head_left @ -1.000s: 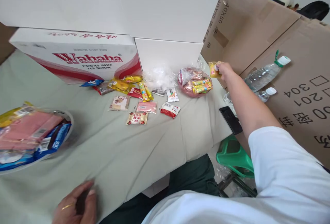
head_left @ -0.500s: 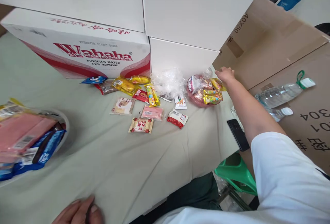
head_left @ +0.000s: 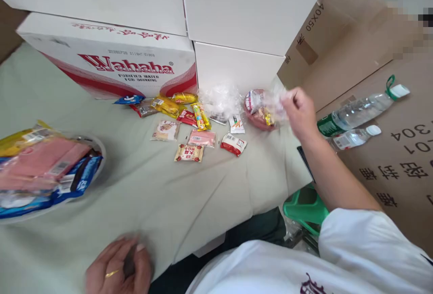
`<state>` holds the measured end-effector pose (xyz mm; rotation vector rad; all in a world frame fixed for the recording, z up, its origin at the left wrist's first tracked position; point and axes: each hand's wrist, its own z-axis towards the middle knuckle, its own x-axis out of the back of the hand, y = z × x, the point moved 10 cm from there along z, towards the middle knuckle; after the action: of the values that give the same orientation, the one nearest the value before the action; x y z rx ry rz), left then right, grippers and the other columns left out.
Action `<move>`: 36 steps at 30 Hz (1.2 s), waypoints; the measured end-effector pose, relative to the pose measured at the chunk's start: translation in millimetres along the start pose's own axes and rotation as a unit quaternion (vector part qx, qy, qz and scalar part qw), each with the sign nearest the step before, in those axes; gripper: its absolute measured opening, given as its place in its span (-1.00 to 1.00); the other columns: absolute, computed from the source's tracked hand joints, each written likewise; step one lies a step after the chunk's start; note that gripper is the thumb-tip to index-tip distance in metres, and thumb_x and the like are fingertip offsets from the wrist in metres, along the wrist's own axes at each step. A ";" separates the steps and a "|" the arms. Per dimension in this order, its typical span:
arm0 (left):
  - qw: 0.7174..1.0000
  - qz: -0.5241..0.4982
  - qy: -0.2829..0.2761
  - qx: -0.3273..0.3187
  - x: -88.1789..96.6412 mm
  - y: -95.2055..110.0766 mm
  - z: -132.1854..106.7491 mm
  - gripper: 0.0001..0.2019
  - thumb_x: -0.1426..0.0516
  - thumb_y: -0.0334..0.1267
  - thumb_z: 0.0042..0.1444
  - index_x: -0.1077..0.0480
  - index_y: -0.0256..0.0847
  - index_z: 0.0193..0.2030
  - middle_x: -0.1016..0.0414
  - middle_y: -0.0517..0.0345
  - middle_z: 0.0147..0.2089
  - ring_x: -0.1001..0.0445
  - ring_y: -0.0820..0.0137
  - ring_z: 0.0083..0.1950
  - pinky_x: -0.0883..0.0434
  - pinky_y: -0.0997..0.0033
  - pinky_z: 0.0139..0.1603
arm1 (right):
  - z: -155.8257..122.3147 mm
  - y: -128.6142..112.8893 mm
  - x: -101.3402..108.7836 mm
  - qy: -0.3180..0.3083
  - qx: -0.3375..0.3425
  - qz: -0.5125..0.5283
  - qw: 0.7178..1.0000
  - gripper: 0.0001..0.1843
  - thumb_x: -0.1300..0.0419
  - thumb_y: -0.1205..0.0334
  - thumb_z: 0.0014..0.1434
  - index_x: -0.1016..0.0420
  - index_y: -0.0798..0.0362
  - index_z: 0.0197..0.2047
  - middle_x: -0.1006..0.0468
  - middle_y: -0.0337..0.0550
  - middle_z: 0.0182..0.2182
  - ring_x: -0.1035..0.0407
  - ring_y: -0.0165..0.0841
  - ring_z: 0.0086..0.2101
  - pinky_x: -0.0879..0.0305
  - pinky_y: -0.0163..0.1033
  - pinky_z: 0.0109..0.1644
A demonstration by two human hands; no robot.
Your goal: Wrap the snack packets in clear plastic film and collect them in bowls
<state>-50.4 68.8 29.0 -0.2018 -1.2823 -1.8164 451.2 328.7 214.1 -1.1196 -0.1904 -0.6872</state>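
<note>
My right hand [head_left: 299, 111] is closed, pinching a crumpled clear plastic bag [head_left: 278, 104] blurred by motion, just right of a pink bowl [head_left: 255, 121]. Packaged snacks [head_left: 254, 101] fill the bowl, partly hidden behind the plastic. On the cloth at the bottom left rests my left hand [head_left: 118, 264], a ring on one finger. Its fingers are loosely bent, with a gap between thumb and fingers and nothing visible in it. More clear plastic [head_left: 219, 101] is heaped left of the bowl. Several wrapped snacks [head_left: 188, 153] lie on the cloth in front of the boxes.
A clear tub [head_left: 101, 154] heaped with snack packs stands at the left. Behind the snacks are a Wahaha carton [head_left: 135, 71] and white boxes [head_left: 237, 10]. To the right are a cardboard box [head_left: 372, 158], two water bottles [head_left: 358, 111] and a green stool [head_left: 306, 208].
My right hand has drawn back from the bowl's far right side, now with clear plastic in its fingers. More of my left hand shows. The view has shifted slightly.
</note>
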 end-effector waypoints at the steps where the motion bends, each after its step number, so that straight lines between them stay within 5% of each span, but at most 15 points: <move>1: 1.000 -0.015 0.001 0.016 -0.9 9.6 2.1 -0.80 -0.32 -0.18 0.08 -0.57 -0.15 -0.15 -0.58 -0.05 -0.09 -0.53 0.08 -0.01 -0.41 -0.08 0.19 | -41.5 2.2 -12.8 -0.047 -0.058 0.083 0.994 -0.59 -0.35 -0.15 0.20 -0.37 -0.02 -0.37 -0.37 -0.31 -0.45 -0.28 -0.40 -0.44 -0.32 -0.28 -0.31; 4: 0.969 -0.172 -0.059 0.168 -29.9 30.7 1.0 -0.73 -0.25 -0.01 0.21 -0.53 -0.14 -0.11 -0.54 0.03 -0.11 -0.53 0.21 -0.11 -0.50 0.08 -0.01 | -174.5 25.9 -70.3 -0.136 -0.318 0.304 0.887 -0.53 -0.46 -0.17 0.08 -0.37 -0.01 -0.40 -0.41 -0.33 -0.53 -0.23 -0.45 -0.56 -0.23 -0.34 -0.51; 7: 0.793 -0.440 -0.187 0.378 -96.7 62.8 -23.2 -0.50 -0.25 0.25 0.14 -0.46 -0.06 0.04 -0.52 0.01 0.08 -0.57 0.14 0.03 -0.57 0.08 -0.10 | -274.7 30.3 -126.6 -0.151 -0.491 0.441 0.736 -0.61 -0.46 -0.10 0.07 -0.50 0.03 -0.32 -0.57 -0.22 -0.48 -0.37 -0.41 -0.55 -0.30 -0.33 -0.52; 9: 0.669 -0.530 -0.273 0.443 -129.6 94.9 -37.0 -0.34 -0.32 0.34 0.00 -0.47 -0.10 0.08 -0.52 -0.08 0.16 -0.53 0.08 0.15 -0.57 0.03 -0.01 | -310.1 17.7 -157.0 -0.181 -0.539 0.499 0.654 -0.65 -0.40 -0.06 0.15 -0.57 0.07 -0.25 -0.62 -0.15 -0.43 -0.49 -0.34 -0.46 -0.42 -0.29 -0.40; 11: 0.605 -0.563 -0.325 0.460 -143.8 115.6 -40.8 -0.30 -0.40 0.31 -0.10 -0.51 -0.15 0.05 -0.54 -0.10 0.13 -0.52 0.11 0.14 -0.56 0.09 -0.01 | -322.7 0.0 -175.6 -0.214 -0.544 0.537 0.608 -0.67 -0.36 -0.04 0.20 -0.59 0.08 -0.22 -0.64 -0.12 -0.40 -0.54 -0.28 -0.37 -0.48 -0.24 -0.30; 14: 0.585 -0.570 -0.346 0.462 -144.7 121.1 -37.9 -0.52 -0.49 0.06 -0.11 -0.54 -0.22 -0.18 -0.60 0.01 -0.08 -0.55 0.29 -0.06 -0.54 0.29 -0.10 | -307.6 -14.0 -175.8 -0.210 -0.495 0.548 0.641 -0.69 -0.46 0.00 0.12 -0.56 0.03 -0.22 -0.63 -0.21 -0.36 -0.51 -0.32 -0.38 -0.44 -0.25 -0.28; 17: 0.607 -0.575 -0.275 0.474 -131.5 102.0 -29.3 -0.63 -0.53 -0.19 -0.15 -0.44 -0.21 -0.35 -0.60 0.16 -0.21 -0.54 0.42 -0.20 -0.49 0.41 -0.18 | -282.7 -18.0 -160.7 -0.212 -0.437 0.515 0.706 -0.57 -0.55 0.06 0.01 -0.57 -0.04 -0.10 -0.62 -0.26 -0.25 -0.48 -0.39 -0.33 -0.40 -0.29 -0.21; 19: 0.618 -0.579 -0.238 0.476 -122.1 90.2 -26.0 -0.61 -0.51 -0.16 -0.14 -0.40 -0.19 -0.35 -0.60 0.17 -0.23 -0.55 0.42 -0.21 -0.48 0.41 -0.19 | -270.9 -18.0 -151.6 -0.245 -0.408 0.483 0.735 -0.45 -0.58 0.10 -0.05 -0.56 -0.07 0.00 -0.59 -0.25 -0.17 -0.47 -0.39 -0.26 -0.39 -0.31 -0.17; 25: 0.743 -0.509 -0.151 0.408 -93.4 66.8 -9.8 -0.55 -0.46 0.04 -0.07 -0.35 -0.16 -0.33 -0.35 0.36 -0.49 -0.33 0.56 -0.44 -0.32 0.56 -0.37 | -256.9 7.7 -129.4 -0.297 -0.366 0.379 0.797 -0.39 -0.56 0.04 -0.02 -0.54 -0.07 0.09 -0.46 -0.28 -0.27 -0.29 -0.46 -0.40 -0.22 -0.36 -0.39; 28: 0.764 -0.480 -0.119 0.415 -91.7 62.0 -8.6 -0.52 -0.41 0.11 -0.02 -0.28 -0.13 -0.34 -0.18 0.42 -0.52 -0.15 0.59 -0.52 -0.25 0.56 -0.48 | -244.1 16.7 -105.5 -0.212 -0.287 0.265 0.896 -0.52 -0.44 -0.11 0.11 -0.53 -0.04 0.00 -0.45 -0.21 -0.25 -0.31 -0.39 -0.36 -0.33 -0.24 -0.28; 31: 0.760 -0.467 -0.087 0.443 -97.1 59.0 -12.0 -0.53 -0.37 0.10 0.04 -0.21 -0.12 -0.37 -0.11 0.42 -0.50 -0.09 0.58 -0.54 -0.21 0.55 -0.52 | -243.1 -22.6 -88.8 -0.145 -0.080 0.131 0.978 -0.57 -0.35 -0.13 0.23 -0.51 -0.05 0.02 -0.47 -0.07 -0.08 -0.39 -0.22 -0.11 -0.39 -0.03 0.05; 34: 0.752 -0.467 -0.074 0.459 -104.2 59.4 -16.2 -0.53 -0.35 0.11 0.06 -0.20 -0.12 -0.35 -0.09 0.42 -0.49 -0.07 0.59 -0.55 -0.17 0.55 -0.55 | -275.2 -75.7 -118.8 -0.246 0.118 0.061 0.960 -0.50 -0.39 -0.07 0.21 -0.49 -0.07 0.14 -0.45 0.03 0.14 -0.28 -0.05 0.16 -0.26 0.16 0.30; 36: 0.742 -0.467 -0.093 0.472 -108.0 59.8 -20.5 -0.51 -0.34 0.17 0.06 -0.21 -0.12 -0.34 -0.02 0.45 -0.52 -0.01 0.61 -0.59 -0.10 0.55 -0.60 | -287.2 -87.9 -134.6 -0.284 0.165 0.045 0.943 -0.69 -0.33 0.03 0.28 -0.55 -0.08 0.05 -0.47 0.01 0.17 -0.22 -0.03 0.22 -0.22 0.19 0.33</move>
<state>64.7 107.3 -1.2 1.0214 -2.5748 -1.5846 238.6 110.2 90.1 -0.9693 -0.7168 -0.2202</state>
